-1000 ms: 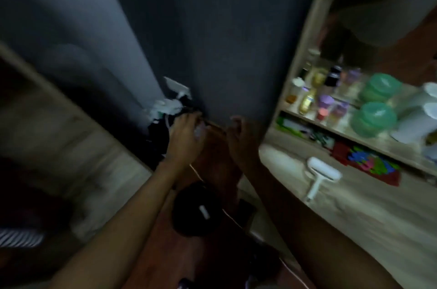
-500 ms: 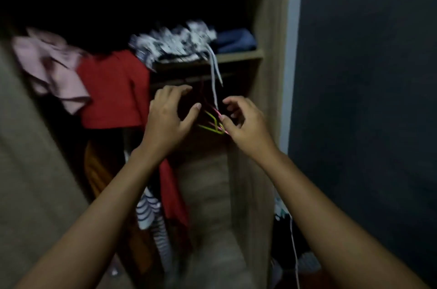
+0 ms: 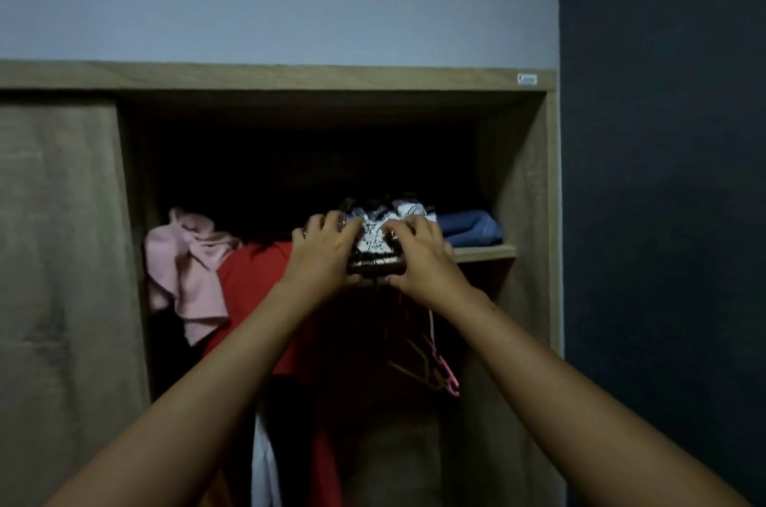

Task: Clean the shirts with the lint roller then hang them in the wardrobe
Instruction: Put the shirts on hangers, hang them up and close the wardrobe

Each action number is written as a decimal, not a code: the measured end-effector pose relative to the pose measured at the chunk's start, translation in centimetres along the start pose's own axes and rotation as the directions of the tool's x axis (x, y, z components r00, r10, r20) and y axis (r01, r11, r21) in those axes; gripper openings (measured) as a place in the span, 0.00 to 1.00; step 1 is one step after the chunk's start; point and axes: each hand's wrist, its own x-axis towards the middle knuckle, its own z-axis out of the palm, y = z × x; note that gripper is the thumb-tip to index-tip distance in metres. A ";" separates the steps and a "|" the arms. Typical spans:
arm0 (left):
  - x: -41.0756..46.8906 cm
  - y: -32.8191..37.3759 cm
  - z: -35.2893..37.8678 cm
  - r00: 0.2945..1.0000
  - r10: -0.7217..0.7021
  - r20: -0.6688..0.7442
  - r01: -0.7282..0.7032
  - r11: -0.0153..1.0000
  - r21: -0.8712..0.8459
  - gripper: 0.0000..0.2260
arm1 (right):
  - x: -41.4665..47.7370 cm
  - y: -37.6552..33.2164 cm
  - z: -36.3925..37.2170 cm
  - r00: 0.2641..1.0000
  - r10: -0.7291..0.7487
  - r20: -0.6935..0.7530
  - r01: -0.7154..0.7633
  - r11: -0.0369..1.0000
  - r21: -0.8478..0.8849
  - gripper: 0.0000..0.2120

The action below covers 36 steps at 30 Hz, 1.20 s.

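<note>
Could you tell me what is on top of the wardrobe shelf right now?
On the shelf lie a black-and-white patterned garment, gripped by the left hand and right hand, and folded blue fabric beside it. The space behind is too dark to see.

Wardrobe (image 3: pixel 522 174): wood-grain, open at right. Red shirt (image 3: pixel 253 282) hangs inside, left of centre. Black-and-white patterned shirt (image 3: pixel 373 235) lies bunched at the shelf (image 3: pixel 485 252) front edge.
</note>
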 end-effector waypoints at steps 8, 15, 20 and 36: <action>3.8 -0.3 -0.9 0.989 -0.133 0.063 0.141 0.979 -0.146 0.22 | 4.4 3.3 -0.1 0.999 -0.023 0.036 0.020 0.997 0.079 0.39; 4.7 0.9 -0.7 0.980 -0.181 0.079 0.196 0.945 -0.263 0.23 | 6.3 3.5 1.1 0.989 -0.087 0.115 0.078 0.994 0.082 0.38; 4.4 -0.1 -0.2 0.960 -0.122 0.252 0.159 0.978 -0.132 0.35 | 8.3 3.0 0.5 0.973 -0.131 0.187 0.140 0.989 -0.037 0.22; 12.5 4.0 -0.2 0.979 -0.191 0.067 0.201 0.960 -0.195 0.10 | 12.1 5.7 -2.6 0.991 0.118 -0.067 -0.094 0.952 0.293 0.11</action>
